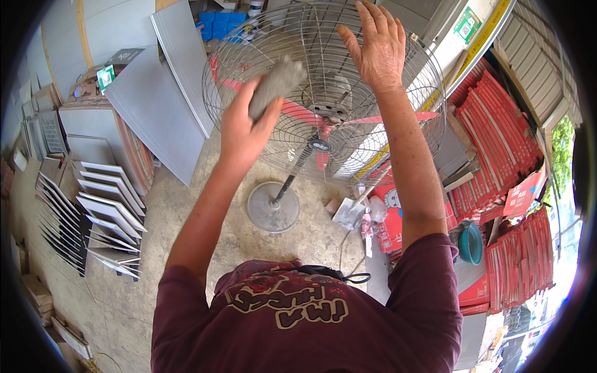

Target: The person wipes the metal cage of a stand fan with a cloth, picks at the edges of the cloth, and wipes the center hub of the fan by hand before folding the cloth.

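A large standing fan [320, 145] with a round wire guard and red blades stands right in front of me. My left hand [239, 132] is closed round a grey, fuzzy-looking pad [278, 87], perhaps a folded rag or a sponge; motion blurs it. It is in front of the left half of the guard, and I cannot tell whether the pad touches the wires. Higher up, my right hand [380, 53] is at the guard's upper right rim with fingers spread and palm away from me. Whether it rests on the wires is hidden. Nothing shows in it.
The fan's round base [273, 208] rests on the concrete floor. Grey panels [155, 112] lean at the left, near a rack of tile samples [112, 214]. Stacked red boxes [497, 137] and a teal basin [471, 244] are at the right. A cable [341, 252] runs along the floor.
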Tool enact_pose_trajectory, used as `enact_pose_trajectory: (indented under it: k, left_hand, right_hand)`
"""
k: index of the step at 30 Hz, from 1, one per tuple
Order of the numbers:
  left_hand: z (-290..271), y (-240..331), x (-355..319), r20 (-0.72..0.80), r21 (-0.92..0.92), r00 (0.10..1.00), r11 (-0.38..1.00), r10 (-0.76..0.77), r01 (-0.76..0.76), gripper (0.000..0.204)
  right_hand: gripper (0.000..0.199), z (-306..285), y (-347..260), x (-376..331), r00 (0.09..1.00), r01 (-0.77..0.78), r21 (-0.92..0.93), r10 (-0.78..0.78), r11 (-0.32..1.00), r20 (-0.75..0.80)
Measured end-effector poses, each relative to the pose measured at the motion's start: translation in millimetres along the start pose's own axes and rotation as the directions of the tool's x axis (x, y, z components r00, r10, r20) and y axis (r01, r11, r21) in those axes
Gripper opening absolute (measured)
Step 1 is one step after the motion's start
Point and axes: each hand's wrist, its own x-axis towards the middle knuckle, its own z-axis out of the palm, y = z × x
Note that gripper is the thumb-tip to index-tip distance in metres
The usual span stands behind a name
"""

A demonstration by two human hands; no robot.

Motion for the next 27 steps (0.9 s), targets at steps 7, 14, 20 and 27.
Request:
enact_pose_trajectory:
  k: [7, 14, 20, 27]
  left_hand:
    - [34.3, 32.3, 97.7, 0.049, 0.426, 0.880, 0.786, 0.473, -0.447, 0.043]
    - [63.9, 18.8, 129.0, 0.238, 0.655, 0.844, 0.562, 0.481, -0.505, 0.047]
    - [53.5, 11.0, 139.6, 0.284, 0.707, 0.831, 0.482, 0.478, -0.518, 0.051]
    - [20.4, -4.7, 134.6, 0.246, 0.703, 0.866, 0.535, 0.435, -0.469, 0.050]
  right_hand:
    - [0.047, 2.2, 4.1, -2.3, 1.000, -0.011, 0.038, 0.012, 0.999, -0.008]
    - [0.040, 3.7, 4.9, -1.7, 1.000, 0.003, 0.046, -0.003, 0.999, -0.010]
    - [0.039, 3.1, 3.2, -2.5, 0.999, -0.017, 0.068, 0.019, 0.998, -0.032]
    - [0.039, 4.5, 2.1, -2.8, 0.999, -0.024, 0.070, 0.027, 0.997, -0.039]
